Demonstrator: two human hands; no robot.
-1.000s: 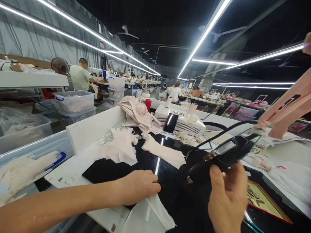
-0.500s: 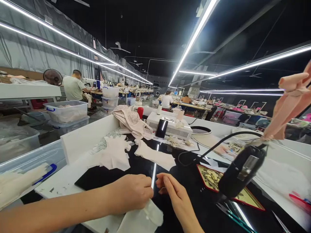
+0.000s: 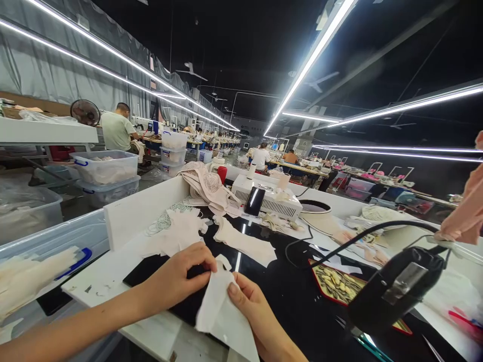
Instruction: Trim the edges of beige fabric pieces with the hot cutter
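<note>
Over the near edge of the black board [image 3: 294,306], both hands are closed on one white cloth piece [image 3: 219,301]. My left hand [image 3: 175,276] pinches its upper left edge between thumb and fingertips. From the other side, my right hand [image 3: 258,314] grips the upper right edge, thumb on top and fingers behind it. A small curled flap rises at the top, and the lower part hangs down, smooth and slightly glossy. Just beyond the hands lie a pale stack of cut pieces [image 3: 245,241] and a jagged heap of white pieces [image 3: 175,229].
A black handheld device [image 3: 396,291] with a cable hangs at right, over a red-rimmed tray [image 3: 315,276] of seed-like bits. Teal-handled tweezers [image 3: 372,349] lie below. A phone [image 3: 254,201] leans on a white box [image 3: 279,203]. Bins [image 3: 105,168] and a seated co-worker [image 3: 116,128] are left.
The cloth piece has come up into both hands. My left hand has moved left and up; my right hand, then apart from the cloth, has closed on it. The view has shifted slightly.
</note>
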